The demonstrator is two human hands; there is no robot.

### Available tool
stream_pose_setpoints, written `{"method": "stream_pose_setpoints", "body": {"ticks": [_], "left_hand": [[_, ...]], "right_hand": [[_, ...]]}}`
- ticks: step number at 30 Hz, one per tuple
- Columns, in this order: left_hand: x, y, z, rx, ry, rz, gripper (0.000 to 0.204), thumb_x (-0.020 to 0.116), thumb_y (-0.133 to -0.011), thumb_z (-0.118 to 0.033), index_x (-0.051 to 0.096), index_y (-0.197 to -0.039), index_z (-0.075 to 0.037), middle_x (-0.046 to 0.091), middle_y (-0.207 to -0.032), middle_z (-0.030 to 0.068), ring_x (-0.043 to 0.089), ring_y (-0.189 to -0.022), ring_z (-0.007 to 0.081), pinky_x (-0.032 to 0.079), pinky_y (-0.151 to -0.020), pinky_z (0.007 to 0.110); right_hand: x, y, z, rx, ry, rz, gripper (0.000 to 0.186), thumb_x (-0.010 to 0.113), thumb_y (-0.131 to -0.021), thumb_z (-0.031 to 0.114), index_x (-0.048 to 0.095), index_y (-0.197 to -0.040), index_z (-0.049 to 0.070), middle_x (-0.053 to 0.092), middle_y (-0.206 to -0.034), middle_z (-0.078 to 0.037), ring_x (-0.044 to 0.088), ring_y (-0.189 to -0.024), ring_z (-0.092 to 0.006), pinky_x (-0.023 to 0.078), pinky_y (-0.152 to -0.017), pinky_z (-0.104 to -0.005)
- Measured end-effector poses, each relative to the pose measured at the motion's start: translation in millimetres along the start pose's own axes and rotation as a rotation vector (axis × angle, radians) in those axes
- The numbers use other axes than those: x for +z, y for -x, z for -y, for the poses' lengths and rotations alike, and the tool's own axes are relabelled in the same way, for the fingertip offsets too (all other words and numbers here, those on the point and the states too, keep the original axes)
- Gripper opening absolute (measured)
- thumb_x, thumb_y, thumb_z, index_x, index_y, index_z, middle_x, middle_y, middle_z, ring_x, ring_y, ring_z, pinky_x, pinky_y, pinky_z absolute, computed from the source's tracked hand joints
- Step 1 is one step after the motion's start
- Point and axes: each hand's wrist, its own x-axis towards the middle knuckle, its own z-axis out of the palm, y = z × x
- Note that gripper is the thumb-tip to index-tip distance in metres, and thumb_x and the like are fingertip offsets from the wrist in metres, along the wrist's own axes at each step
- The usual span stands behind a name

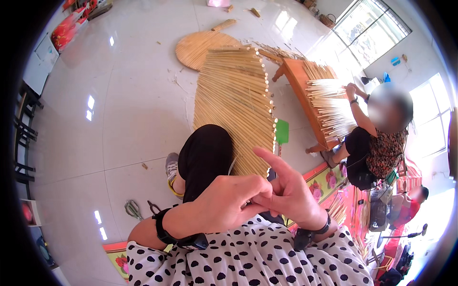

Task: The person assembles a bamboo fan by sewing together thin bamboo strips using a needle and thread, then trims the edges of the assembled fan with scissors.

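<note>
My left hand (pixel 228 201) and my right hand (pixel 296 196) meet above my lap. The left one is closed, its fingertips pressed against the right hand's curled fingers. On the right hand the index finger points up and away while the others bend in. Whatever lies between the fingertips is hidden. Just beyond them a long mat of tan stalks (pixel 234 95), packed side by side with pale cut ends along the right edge, stretches away from my knees. A thin pale strand (pixel 233 165) shows beside my black-clad knee.
The mat's far end rests by a round wooden board (pixel 191 47). Scissors (pixel 133 209) lie on the floor at left; a green fly swatter (pixel 282 131) is right of the mat. A co-worker (pixel 381 133) handles stalks on a wooden bench (pixel 305 95). Another person (pixel 408 207) sits behind.
</note>
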Motion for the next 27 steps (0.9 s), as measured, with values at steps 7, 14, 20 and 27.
{"method": "stream_pose_setpoints", "body": {"ticks": [7,14,20,27], "left_hand": [[-2,-3,6,-0.028,0.042,-0.077,0.027,0.078,-0.077,-0.005,0.060,-0.097,-0.005,0.068,-0.079,0.0064,0.067,-0.066,0.0164,0.052,-0.059,0.025],[-6,-1,13,-0.150,0.106,-0.003,0.014,0.078,-0.078,-0.008,0.066,-0.084,-0.005,0.066,-0.071,0.0050,0.063,-0.058,0.0147,0.047,-0.053,0.024],[-21,4,17,-0.179,0.129,-0.239,0.004,0.066,-0.088,-0.005,0.064,-0.086,-0.002,0.064,-0.075,0.0021,0.055,-0.060,0.0047,0.043,-0.055,0.021],[-69,14,20,-0.020,0.387,-0.726,0.008,0.051,-0.097,-0.009,0.055,-0.095,-0.002,0.053,-0.070,0.0045,0.048,-0.055,0.0116,0.039,-0.050,0.023]], "right_hand": [[-2,-6,0,-0.036,-0.023,-0.012,0.084,0.073,-0.084,0.006,0.022,-0.151,0.005,0.056,-0.056,0.002,0.051,-0.049,-0.0030,0.038,-0.049,-0.0192],[-7,-7,-1,-0.079,0.032,-0.053,0.073,0.071,-0.086,0.008,0.030,-0.147,0.003,0.057,-0.057,0.002,0.051,-0.050,-0.0028,0.038,-0.048,-0.0198],[-20,-33,-20,-0.371,0.419,-0.789,0.033,0.068,-0.085,0.009,0.061,-0.116,-0.001,0.058,-0.060,-0.001,0.053,-0.052,-0.0060,0.042,-0.051,-0.0231],[-25,-74,-37,-0.384,0.660,-0.795,0.034,0.070,-0.082,0.020,0.064,-0.107,-0.003,0.066,-0.077,-0.011,0.064,-0.064,-0.0218,0.050,-0.061,-0.0339]]}}
